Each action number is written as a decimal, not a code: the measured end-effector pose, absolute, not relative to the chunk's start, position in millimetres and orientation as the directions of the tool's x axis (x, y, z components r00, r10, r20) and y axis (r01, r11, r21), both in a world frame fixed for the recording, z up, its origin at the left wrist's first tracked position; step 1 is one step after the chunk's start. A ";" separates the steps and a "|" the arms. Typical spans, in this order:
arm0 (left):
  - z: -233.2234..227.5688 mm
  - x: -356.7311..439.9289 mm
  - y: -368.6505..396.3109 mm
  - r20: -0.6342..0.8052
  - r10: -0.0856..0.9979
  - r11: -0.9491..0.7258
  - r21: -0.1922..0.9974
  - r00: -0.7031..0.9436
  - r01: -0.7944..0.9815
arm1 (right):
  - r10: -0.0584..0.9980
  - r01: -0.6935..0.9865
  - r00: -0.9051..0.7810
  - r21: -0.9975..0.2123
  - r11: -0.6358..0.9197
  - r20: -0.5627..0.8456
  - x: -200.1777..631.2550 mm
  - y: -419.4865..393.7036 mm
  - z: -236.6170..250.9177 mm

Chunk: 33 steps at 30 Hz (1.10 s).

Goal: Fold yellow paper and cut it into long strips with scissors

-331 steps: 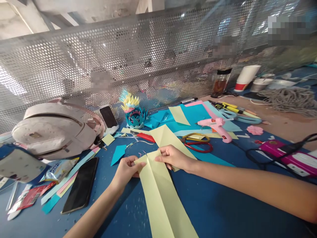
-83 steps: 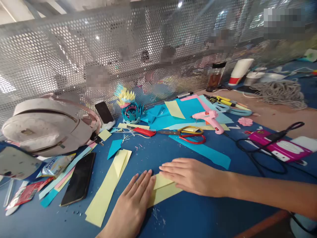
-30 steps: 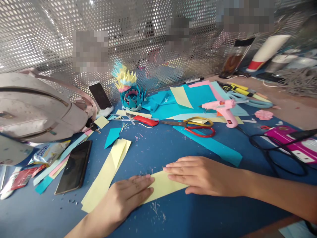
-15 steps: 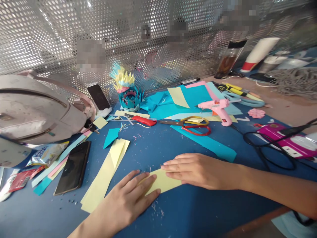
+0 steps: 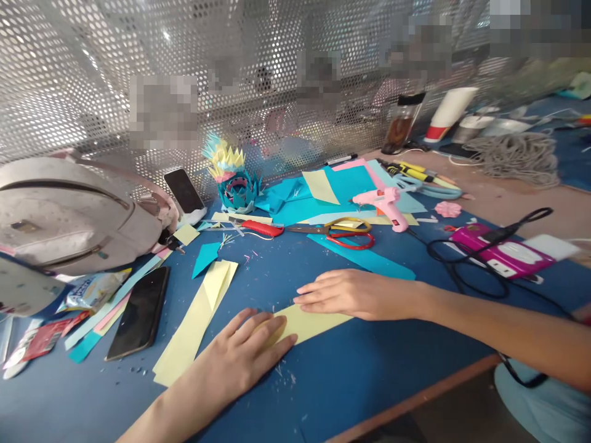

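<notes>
Left hand [image 5: 244, 354] is lying flat, fingers spread, pressing down on the left end of the folded yellow paper [image 5: 307, 321]. Right hand [image 5: 357, 294] is resting flat too, fingers straight and together, pressing the paper's upper edge. Neither hand is gripping anything. The paper is lying on the blue table [image 5: 369, 381], near its front edge, at about 6 o'clock in the view.

At 9 o'clock from the left hand, a long yellow strip [image 5: 196, 320] is lying apart from the paper. Beyond it, a black phone [image 5: 138, 312] is lying face up. At 12 o'clock from the right hand, a teal strip [image 5: 369, 261], then scissors [image 5: 344, 231] with red and yellow handles. At 1 o'clock, a pink glue gun [image 5: 383, 203]. At 11 o'clock, a paper flower [image 5: 233, 178] is standing by the mesh wall [image 5: 92, 74]. A grey bag [image 5: 74, 212] is sitting at far 9 o'clock.
</notes>
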<state>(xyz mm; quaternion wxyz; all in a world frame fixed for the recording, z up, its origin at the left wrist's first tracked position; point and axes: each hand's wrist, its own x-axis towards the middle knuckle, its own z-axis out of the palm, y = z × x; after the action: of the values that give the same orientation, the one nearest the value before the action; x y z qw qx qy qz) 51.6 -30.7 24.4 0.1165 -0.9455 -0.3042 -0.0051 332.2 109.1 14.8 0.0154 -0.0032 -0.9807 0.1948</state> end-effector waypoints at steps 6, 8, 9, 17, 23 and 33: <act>24.6 50.6 -29.9 0.075 0.571 -0.791 -0.216 0.817 0.573 | 0.020 -0.002 -0.998 -0.368 0.930 0.054 333.3 108.6 9.6; 24.7 49.9 -29.6 0.070 0.572 -0.791 -0.216 0.817 0.572 | 0.030 0.005 -0.997 -0.358 0.934 0.064 332.8 107.4 10.3; 24.5 49.6 -29.6 0.068 0.572 -0.792 -0.216 0.818 0.572 | 0.037 0.011 -0.997 -0.357 0.934 0.067 332.4 106.8 11.0; 11.1 41.0 -29.2 0.011 0.541 -0.812 -0.256 0.841 0.525 | 0.047 0.026 -0.998 -0.423 0.906 0.037 330.1 104.9 16.6; 7.0 34.8 -27.2 -0.039 0.543 -0.824 -0.217 0.839 0.523 | 0.016 0.011 -1.000 -0.408 0.913 0.008 329.9 105.0 14.4; 7.1 30.6 -24.5 -0.025 0.551 -0.833 -0.072 0.834 0.549 | 0.008 -0.003 -1.000 -0.373 0.928 0.027 329.2 105.5 10.9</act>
<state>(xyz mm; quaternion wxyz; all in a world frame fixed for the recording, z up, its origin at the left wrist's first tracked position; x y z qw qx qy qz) 30.6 -24.5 7.1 0.0307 -0.9571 -0.2874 0.0223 329.2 105.5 10.9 0.0141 -0.0013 -0.9817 0.1901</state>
